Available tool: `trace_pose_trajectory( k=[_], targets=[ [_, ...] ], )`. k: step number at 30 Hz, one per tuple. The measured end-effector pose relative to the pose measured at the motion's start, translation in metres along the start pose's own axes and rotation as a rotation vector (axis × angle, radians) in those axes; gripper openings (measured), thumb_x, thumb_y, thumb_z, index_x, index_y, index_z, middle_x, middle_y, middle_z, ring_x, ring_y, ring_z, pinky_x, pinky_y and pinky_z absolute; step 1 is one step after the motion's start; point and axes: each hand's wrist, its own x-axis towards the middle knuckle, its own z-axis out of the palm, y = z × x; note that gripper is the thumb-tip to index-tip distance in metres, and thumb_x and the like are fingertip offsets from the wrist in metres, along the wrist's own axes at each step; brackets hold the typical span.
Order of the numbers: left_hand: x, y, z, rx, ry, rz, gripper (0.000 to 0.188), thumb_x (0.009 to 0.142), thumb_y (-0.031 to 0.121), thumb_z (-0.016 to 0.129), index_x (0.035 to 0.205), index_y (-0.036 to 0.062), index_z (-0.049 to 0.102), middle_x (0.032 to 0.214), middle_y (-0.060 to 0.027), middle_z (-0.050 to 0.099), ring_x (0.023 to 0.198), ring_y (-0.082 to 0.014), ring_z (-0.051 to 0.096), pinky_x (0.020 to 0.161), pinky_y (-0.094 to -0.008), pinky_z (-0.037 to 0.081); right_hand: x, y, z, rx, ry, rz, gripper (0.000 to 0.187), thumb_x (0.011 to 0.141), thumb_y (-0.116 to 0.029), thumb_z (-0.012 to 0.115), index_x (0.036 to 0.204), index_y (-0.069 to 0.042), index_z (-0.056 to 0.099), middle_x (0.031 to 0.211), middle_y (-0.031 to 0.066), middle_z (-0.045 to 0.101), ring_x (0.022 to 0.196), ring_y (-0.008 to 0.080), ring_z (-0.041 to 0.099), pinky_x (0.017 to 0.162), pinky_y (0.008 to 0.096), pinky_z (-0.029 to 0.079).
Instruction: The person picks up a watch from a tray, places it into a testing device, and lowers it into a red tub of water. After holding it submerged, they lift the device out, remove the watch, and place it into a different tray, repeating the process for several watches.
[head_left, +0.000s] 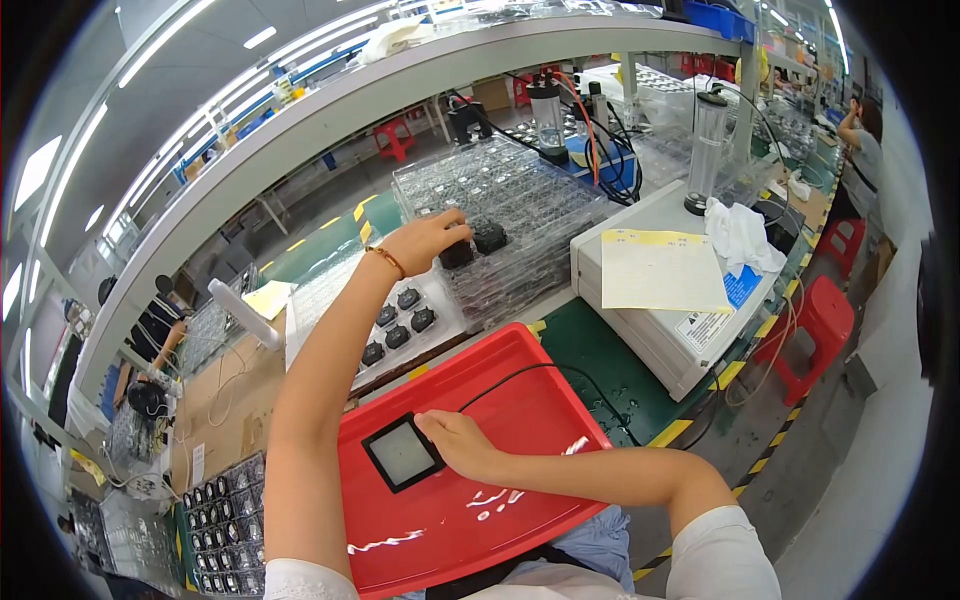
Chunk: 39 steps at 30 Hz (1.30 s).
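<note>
My left hand (430, 242) reaches out over a stack of clear plastic trays (540, 225). Its fingers are closed round a small black part (457, 256), which they partly cover. Right beside it another black round part (489, 237) sits on the trays. My right hand (455, 440) grips the edge of a square panel (402, 453) with a black frame and a pale grey face. The panel is over a red plastic tray (520, 370) in front of me, and a black cable (555, 366) runs across that tray near it.
Several black parts (397, 334) sit in a white tray left of the stack, and more fill a clear tray (225, 525) at lower left. A beige instrument box (640, 335) with a paper sheet (660, 270) and white cloth (742, 237) stands right. A shelf beam (400, 75) crosses above.
</note>
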Motion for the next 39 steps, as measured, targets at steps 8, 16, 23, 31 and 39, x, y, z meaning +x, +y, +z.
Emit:
trace_pose_trajectory(
  k=[8, 16, 23, 31, 39],
  targets=[
    [-0.016, 0.017, -0.002, 0.043, 0.124, -0.103, 0.054, 0.068, -0.011, 0.051, 0.117, 0.0134, 0.047, 0.118, -0.0078, 0.048, 0.098, -0.0291, 0.055, 0.077, -0.0358, 0.048, 0.001, 0.011, 0.003, -0.021, -0.008, -0.004, 0.041, 0.091, -0.033, 0.041, 0.080, 0.004, 0.054, 0.066, 0.0143, 0.054, 0.064, 0.0216, 0.053, 0.062, 0.0336, 0.041],
    [-0.103, 0.039, -0.008, 0.159, 0.418, -0.302, 0.041, 0.077, 0.009, 0.058, 0.116, 0.0101, 0.046, 0.110, -0.0061, 0.054, 0.095, -0.0259, 0.056, 0.072, -0.0329, 0.050, 0.011, 0.028, 0.000, 0.094, -0.065, 0.034, 0.028, 0.094, -0.023, 0.040, 0.086, 0.000, 0.054, 0.066, 0.0046, 0.054, 0.053, 0.0126, 0.054, 0.046, 0.0256, 0.045],
    [-0.085, 0.032, 0.010, -0.290, 0.405, -0.552, 0.069, 0.074, 0.031, 0.066, 0.124, -0.0050, 0.036, 0.118, -0.0242, 0.047, 0.113, -0.0387, 0.042, 0.097, -0.0395, 0.034, 0.004, 0.028, 0.008, 0.133, -0.097, 0.100, 0.031, 0.091, -0.026, 0.043, 0.091, 0.002, 0.056, 0.063, 0.0084, 0.056, 0.052, 0.0144, 0.056, 0.043, 0.0266, 0.044],
    [-0.007, 0.000, 0.013, -0.373, 0.076, -0.680, 0.070, 0.068, 0.024, 0.070, 0.123, -0.0032, 0.037, 0.123, -0.0212, 0.049, 0.109, -0.0351, 0.050, 0.093, -0.0372, 0.039, 0.002, 0.032, 0.014, -0.221, -0.054, 0.002, 0.032, 0.090, -0.027, 0.046, 0.090, 0.003, 0.058, 0.073, 0.0096, 0.059, 0.069, 0.0140, 0.055, 0.064, 0.0279, 0.043],
    [0.003, -0.003, 0.014, -0.384, 0.124, -0.613, 0.066, 0.067, 0.026, 0.071, 0.119, -0.0026, 0.042, 0.109, -0.0193, 0.058, 0.103, -0.0328, 0.054, 0.089, -0.0358, 0.041, -0.004, 0.008, 0.009, -0.126, -0.102, 0.144, 0.033, 0.090, -0.026, 0.045, 0.090, 0.004, 0.057, 0.071, 0.0089, 0.058, 0.065, 0.0150, 0.055, 0.060, 0.0289, 0.043]
  ],
)
